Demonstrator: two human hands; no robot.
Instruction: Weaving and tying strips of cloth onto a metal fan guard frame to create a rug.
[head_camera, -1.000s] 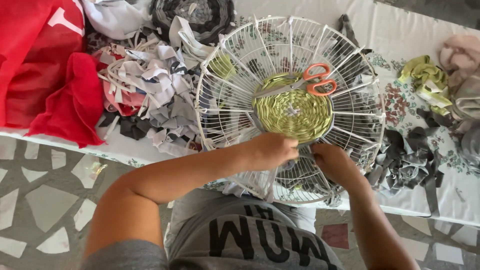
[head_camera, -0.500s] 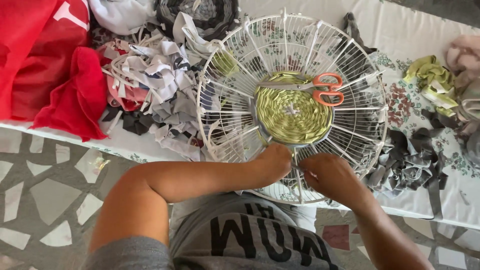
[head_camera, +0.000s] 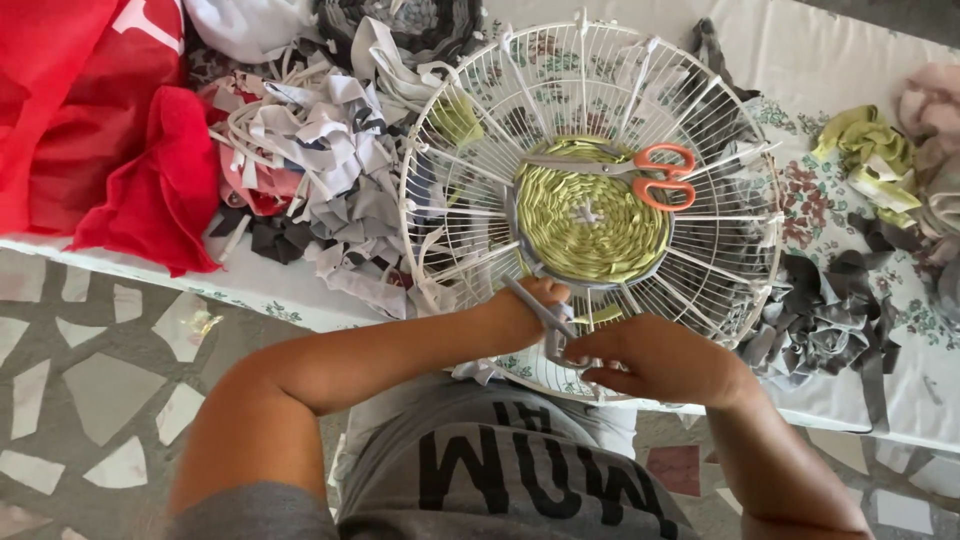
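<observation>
Grey strip (head_camera: 535, 305) sits pinched in your left hand (head_camera: 525, 312) at the near edge of the green weave (head_camera: 592, 212) on the wire frame (head_camera: 735, 290). Your right hand (head_camera: 655, 358) seems closed on its tail. Pull hard and it could slip; scissors (head_camera: 640, 175) may slide.

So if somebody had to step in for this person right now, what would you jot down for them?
Left hand: pinching a grey strip at the near edge of the weave.
Right hand: holding the same strip lower down, at the frame's near rim.
White wire frame lies on the table; scissors rest on it.
Done: a yellow-green woven disc fills the centre.
Left: the outer spokes are bare. Scrap strips lie to the left, grey ones to the right.
</observation>
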